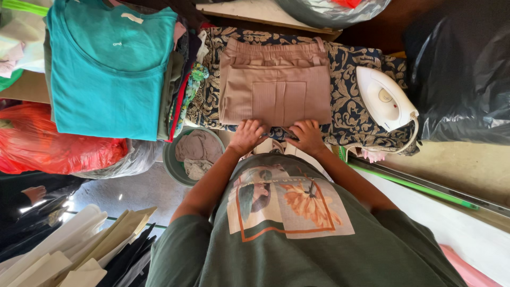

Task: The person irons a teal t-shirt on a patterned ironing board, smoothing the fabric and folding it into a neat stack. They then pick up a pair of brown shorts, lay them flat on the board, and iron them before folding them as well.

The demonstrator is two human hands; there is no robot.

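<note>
Closest to the camera hung the person's green printed shirt, with both bare forearms reaching out from it toward the board.

At the far left, a red plastic bag bulged beside a stack of folded clothes topped by a teal top, squared off and piled as finished pieces would be. Below that stack a round grey-green basin held crumpled cloth, seemingly kept low and within reach. Pale folded card or paper pieces fanned out at the lower left.

The left hand lay flat, fingers spread, on the near hem of the folded tan trousers; its grip was apart and pressing, clamped on nothing. The right hand rested just beside it on the same edge, fingers likewise apart, so the two seemed to pin and smooth the fold. The trousers lay in the middle of the ironing board, waistband away from the person.

A white iron stood right of the trousers, clear of the fabric, probably so its plate would not scorch it. Farther right slumped a black plastic bag.

The board wore a dark blue and cream patterned cover. Around it the room looked crowded, with a bare concrete floor, a green rod along it, and a silvery bag at the top.
</note>
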